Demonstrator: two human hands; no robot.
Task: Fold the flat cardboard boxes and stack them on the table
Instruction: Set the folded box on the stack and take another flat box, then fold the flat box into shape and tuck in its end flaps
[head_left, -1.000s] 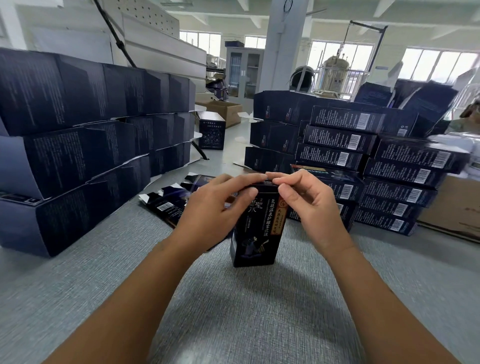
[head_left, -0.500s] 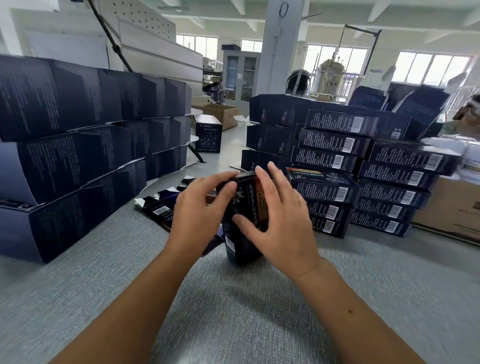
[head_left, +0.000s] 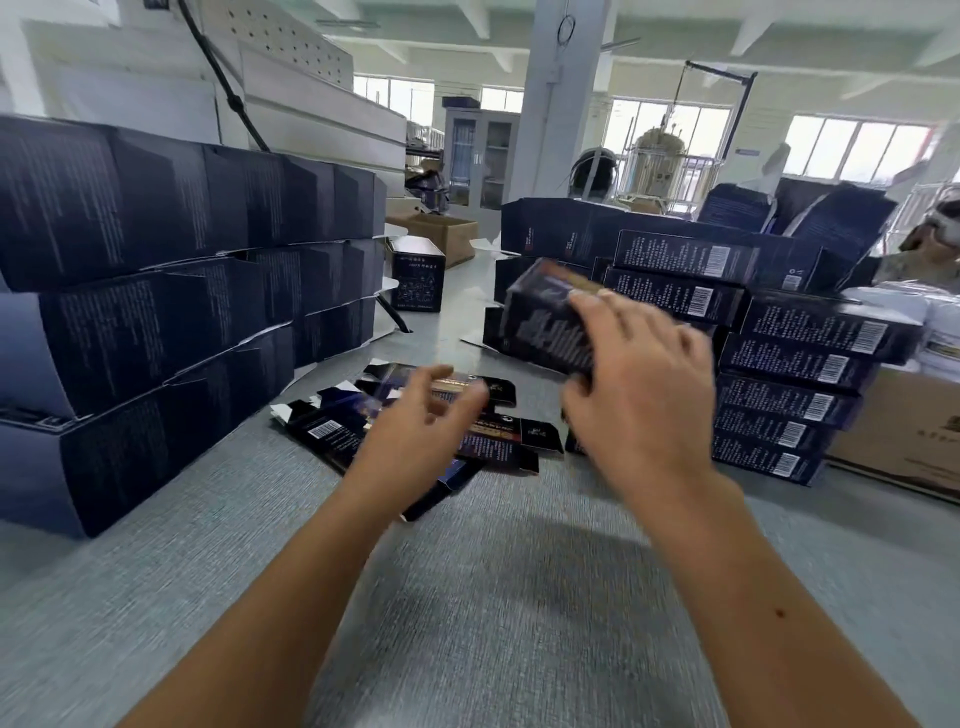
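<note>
Tilting toward the stack (head_left: 800, 361), a folded box (head_left: 548, 325) is gripped by the right hand (head_left: 644, 415), fingers curled, presumably for stacking. The left hand (head_left: 415, 423) is held over the flat boxes (head_left: 332, 434), fingers spread and empty.

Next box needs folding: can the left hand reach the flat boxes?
Probably yes: the left hand hovers open over the flat boxes, nothing between; the right hand holds the folded box aside.
</note>
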